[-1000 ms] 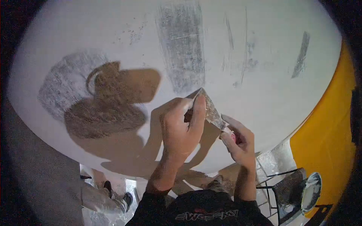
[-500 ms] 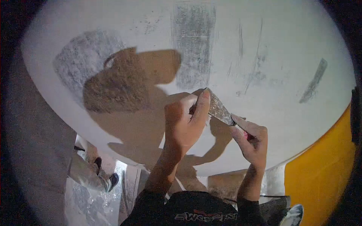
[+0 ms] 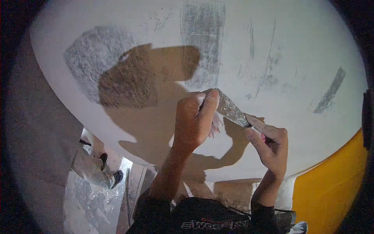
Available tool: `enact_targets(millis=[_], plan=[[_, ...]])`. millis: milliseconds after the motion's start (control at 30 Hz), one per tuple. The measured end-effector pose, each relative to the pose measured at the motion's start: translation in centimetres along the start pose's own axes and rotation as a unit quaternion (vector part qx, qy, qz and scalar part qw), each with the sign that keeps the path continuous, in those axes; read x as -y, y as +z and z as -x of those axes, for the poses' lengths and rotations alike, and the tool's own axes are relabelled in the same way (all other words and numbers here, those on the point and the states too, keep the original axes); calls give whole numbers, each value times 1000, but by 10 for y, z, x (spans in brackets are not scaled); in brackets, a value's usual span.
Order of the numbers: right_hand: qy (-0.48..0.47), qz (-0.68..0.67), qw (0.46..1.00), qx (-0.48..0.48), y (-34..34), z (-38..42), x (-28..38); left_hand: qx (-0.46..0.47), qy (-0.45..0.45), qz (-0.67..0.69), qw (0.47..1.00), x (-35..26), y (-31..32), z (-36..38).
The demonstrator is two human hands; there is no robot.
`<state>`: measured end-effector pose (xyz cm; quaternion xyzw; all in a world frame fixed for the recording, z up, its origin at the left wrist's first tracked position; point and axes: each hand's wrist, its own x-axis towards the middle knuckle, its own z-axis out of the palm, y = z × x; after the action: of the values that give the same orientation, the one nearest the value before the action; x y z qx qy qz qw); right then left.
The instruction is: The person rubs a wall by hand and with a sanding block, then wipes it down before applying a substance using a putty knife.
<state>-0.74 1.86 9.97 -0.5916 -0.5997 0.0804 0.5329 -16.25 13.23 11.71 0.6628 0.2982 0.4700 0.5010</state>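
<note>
A putty knife [image 3: 231,109] with a metal blade smeared with pale residue is held in front of a large curved white surface [image 3: 296,46]. My right hand [image 3: 269,146] is closed around its handle, of which a pink bit shows at the palm. My left hand [image 3: 198,119] pinches the wide end of the blade between thumb and fingers; a dark edge shows there, partly hidden. Grey rubbed patches mark the white surface: a broad round one [image 3: 95,54], an upright band [image 3: 202,39] and a short slanted streak [image 3: 330,90].
My shadow falls across the surface. At lower left another person's legs and shoes [image 3: 115,179] stand on a stained, shiny floor covering [image 3: 87,202]. A yellow-orange panel [image 3: 325,187] is at lower right, and a grey wall [image 3: 39,128] is on the left.
Both hands and the putty knife have shifted slightly right in view, as have the surface marks and shadow. More of the left fingers shows below the blade. The hold stays the same.
</note>
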Motion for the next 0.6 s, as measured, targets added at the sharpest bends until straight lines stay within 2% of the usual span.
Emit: enact_targets(millis=[67,167,267,333,600], plan=[[-8,-4,1000,-14,-1,1,-4,9,-13,17,1000,0,2,0],[18,-42,999,-30,-2,3,-9,18,25,6,999,4,10,-1],[13,-36,999,-25,-4,4,-10,-10,28,9,1000,6,12,-1],[4,-26,999,-25,-6,4,-9,-4,-7,23,1000,3,12,0],[7,-2,1000,-20,-9,4,-6,-8,-12,53,999,4,14,3]])
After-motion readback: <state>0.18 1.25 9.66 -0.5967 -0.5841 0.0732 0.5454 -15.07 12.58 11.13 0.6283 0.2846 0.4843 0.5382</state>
